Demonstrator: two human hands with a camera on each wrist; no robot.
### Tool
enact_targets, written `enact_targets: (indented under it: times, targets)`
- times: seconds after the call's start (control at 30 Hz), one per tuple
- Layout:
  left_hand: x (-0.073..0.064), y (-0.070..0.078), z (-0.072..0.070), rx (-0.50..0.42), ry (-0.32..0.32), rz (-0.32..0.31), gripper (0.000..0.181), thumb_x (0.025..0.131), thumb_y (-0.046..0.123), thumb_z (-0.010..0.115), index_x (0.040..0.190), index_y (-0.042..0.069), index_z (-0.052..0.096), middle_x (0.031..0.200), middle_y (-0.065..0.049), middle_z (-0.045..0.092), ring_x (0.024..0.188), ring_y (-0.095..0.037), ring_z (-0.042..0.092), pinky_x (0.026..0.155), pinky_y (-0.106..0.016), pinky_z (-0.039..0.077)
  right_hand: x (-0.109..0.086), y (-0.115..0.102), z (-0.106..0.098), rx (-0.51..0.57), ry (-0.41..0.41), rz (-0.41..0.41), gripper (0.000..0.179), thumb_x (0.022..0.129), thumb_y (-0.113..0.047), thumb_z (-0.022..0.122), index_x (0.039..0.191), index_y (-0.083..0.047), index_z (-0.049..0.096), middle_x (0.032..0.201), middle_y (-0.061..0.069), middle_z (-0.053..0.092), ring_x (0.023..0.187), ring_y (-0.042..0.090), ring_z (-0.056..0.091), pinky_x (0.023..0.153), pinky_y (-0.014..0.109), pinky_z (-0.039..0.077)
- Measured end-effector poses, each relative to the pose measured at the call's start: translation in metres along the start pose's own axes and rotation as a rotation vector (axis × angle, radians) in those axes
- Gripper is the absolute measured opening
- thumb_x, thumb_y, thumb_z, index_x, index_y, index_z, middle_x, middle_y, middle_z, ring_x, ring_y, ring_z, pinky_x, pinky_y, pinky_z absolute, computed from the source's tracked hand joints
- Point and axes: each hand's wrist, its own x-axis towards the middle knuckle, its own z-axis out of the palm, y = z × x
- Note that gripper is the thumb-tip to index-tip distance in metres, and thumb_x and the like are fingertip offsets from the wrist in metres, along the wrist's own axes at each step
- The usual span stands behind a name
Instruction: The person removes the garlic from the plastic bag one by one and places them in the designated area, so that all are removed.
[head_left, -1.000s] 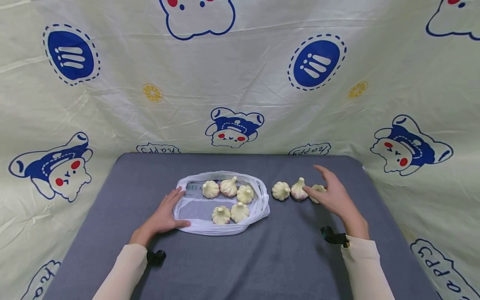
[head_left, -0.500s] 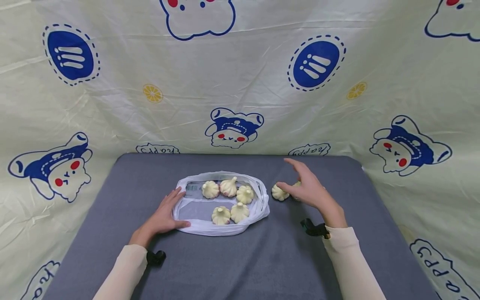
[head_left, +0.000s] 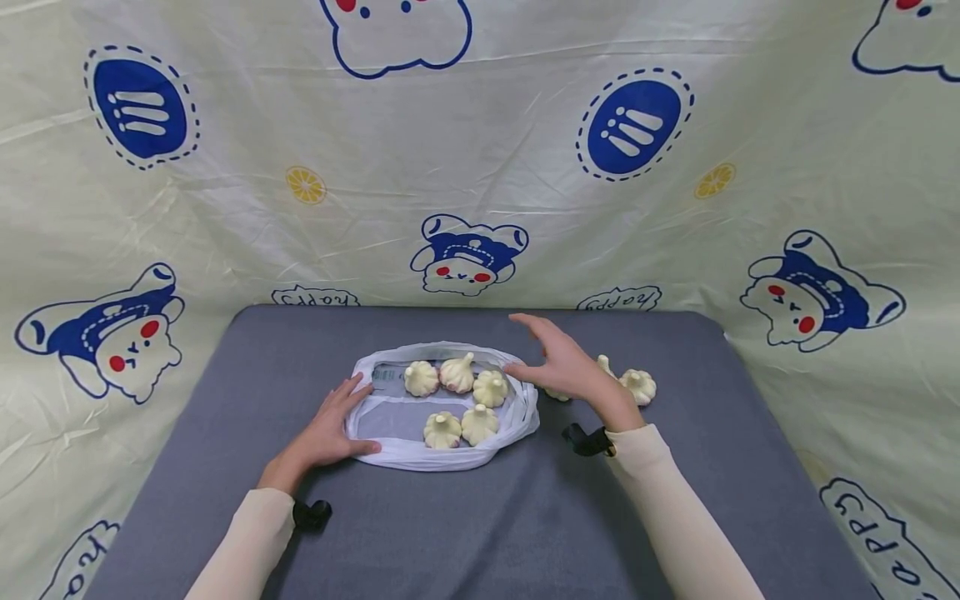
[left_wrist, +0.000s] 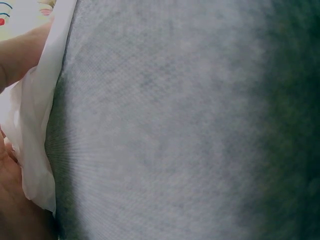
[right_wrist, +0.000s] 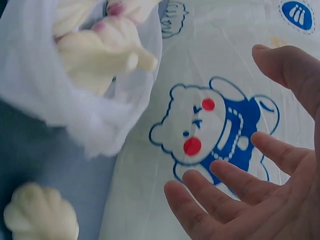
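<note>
A white plastic bag (head_left: 420,454) lies with its mouth spread wide, several garlic bulbs (head_left: 442,430) inside. My left hand (head_left: 326,429) rests against the bag's left rim, thumb and fingers spread apart. In the left wrist view, the bag's film (left_wrist: 32,110) lies against that hand. Over the bag's right edge hovers my right hand (head_left: 566,362), fingers extended and holding nothing. The right wrist view shows its spread fingers (right_wrist: 235,185) apart from the bag. Right of the bag, garlic bulbs (head_left: 639,387) sit on the table, partly hidden by the right hand and forearm.
A grey cloth covers the table (head_left: 450,533). Behind it hangs a pale printed curtain (head_left: 480,150) that also runs down both sides. Each wrist carries a small black camera, such as the left one (head_left: 312,517).
My right hand has moved left from above the loose garlic bulbs to the bag's right edge, staying spread. The left hand, the bag and the bulbs have stayed in place.
</note>
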Motion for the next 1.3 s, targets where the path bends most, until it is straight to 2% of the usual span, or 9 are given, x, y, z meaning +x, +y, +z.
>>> enact_targets:
  times: [0.27, 0.37, 0.57, 0.73, 0.8, 0.87, 0.93, 1.1, 1.3]
  targets:
    - [0.001, -0.002, -0.001, 0.021, -0.007, 0.005, 0.1, 0.078, 0.042, 0.086, 0.156, 0.001, 0.04, 0.17, -0.022, 0.018, 0.157, -0.049, 0.01, 0.125, -0.066, 0.006, 0.018, -0.012, 0.017, 0.049, -0.08, -0.031, 0.083, 0.092, -0.042, 0.076, 0.161, -0.019, 0.033, 0.163, 0.013, 0.037, 0.141, 0.039, 0.047, 0.11, 0.058, 0.047]
    - [0.002, 0.0, -0.004, 0.06, -0.018, 0.004, 0.101, 0.077, 0.045, 0.086, 0.156, 0.001, 0.04, 0.17, -0.023, 0.02, 0.155, -0.051, 0.015, 0.124, -0.069, 0.011, 0.025, -0.017, 0.023, 0.052, -0.096, -0.049, 0.082, 0.093, -0.04, 0.076, 0.16, -0.018, 0.035, 0.162, 0.012, 0.04, 0.138, 0.035, 0.05, 0.109, 0.057, 0.048]
    - [0.005, 0.008, -0.013, 0.206, -0.052, -0.029, 0.106, 0.076, 0.057, 0.085, 0.158, 0.007, 0.04, 0.17, -0.02, 0.023, 0.151, -0.049, 0.03, 0.117, -0.069, 0.031, 0.036, -0.026, 0.031, 0.037, -0.137, -0.087, 0.08, 0.093, -0.039, 0.074, 0.159, -0.016, 0.036, 0.161, 0.011, 0.04, 0.138, 0.035, 0.051, 0.108, 0.055, 0.049]
    - [0.005, 0.012, -0.018, 0.385, -0.047, -0.001, 0.104, 0.076, 0.066, 0.079, 0.156, 0.01, 0.045, 0.165, -0.019, 0.036, 0.146, -0.047, 0.041, 0.114, -0.068, 0.034, 0.042, -0.031, 0.037, 0.035, -0.16, -0.113, 0.081, 0.093, -0.041, 0.074, 0.16, -0.015, 0.036, 0.162, 0.011, 0.04, 0.139, 0.038, 0.05, 0.11, 0.054, 0.049]
    - [0.005, 0.013, -0.018, 0.418, -0.031, 0.023, 0.103, 0.075, 0.068, 0.078, 0.155, 0.011, 0.047, 0.163, -0.02, 0.039, 0.143, -0.048, 0.043, 0.113, -0.069, 0.034, 0.044, -0.032, 0.04, 0.039, -0.159, -0.122, 0.08, 0.093, -0.041, 0.074, 0.159, -0.016, 0.037, 0.162, 0.011, 0.041, 0.139, 0.039, 0.051, 0.109, 0.054, 0.05]
    - [0.006, 0.011, -0.017, 0.395, -0.012, 0.038, 0.102, 0.074, 0.067, 0.08, 0.154, 0.011, 0.048, 0.162, -0.021, 0.039, 0.144, -0.048, 0.041, 0.114, -0.07, 0.032, 0.045, -0.033, 0.043, 0.045, -0.162, -0.128, 0.081, 0.093, -0.043, 0.074, 0.159, -0.016, 0.037, 0.162, 0.01, 0.041, 0.139, 0.039, 0.051, 0.108, 0.054, 0.05]
    - [0.007, 0.007, -0.015, 0.334, 0.004, 0.052, 0.101, 0.074, 0.063, 0.082, 0.154, 0.011, 0.047, 0.164, -0.022, 0.034, 0.147, -0.049, 0.036, 0.115, -0.071, 0.031, 0.047, -0.034, 0.047, 0.047, -0.164, -0.131, 0.081, 0.092, -0.044, 0.074, 0.159, -0.017, 0.037, 0.162, 0.01, 0.042, 0.14, 0.039, 0.051, 0.106, 0.053, 0.051]
    - [0.01, -0.002, -0.007, 0.155, 0.025, 0.061, 0.105, 0.073, 0.057, 0.085, 0.157, 0.013, 0.042, 0.171, -0.019, 0.014, 0.154, -0.051, 0.017, 0.116, -0.075, 0.025, 0.051, -0.038, 0.054, 0.065, -0.186, -0.13, 0.081, 0.093, -0.046, 0.072, 0.16, -0.016, 0.036, 0.162, 0.009, 0.041, 0.141, 0.039, 0.05, 0.106, 0.052, 0.052]
    - [0.016, -0.004, -0.002, 0.069, 0.024, 0.083, 0.108, 0.072, 0.056, 0.087, 0.159, 0.01, 0.039, 0.173, -0.018, 0.011, 0.155, -0.054, 0.01, 0.122, -0.073, 0.007, 0.055, -0.044, 0.064, 0.088, -0.208, -0.117, 0.08, 0.093, -0.045, 0.073, 0.159, -0.017, 0.038, 0.162, 0.008, 0.041, 0.14, 0.038, 0.052, 0.109, 0.052, 0.049]
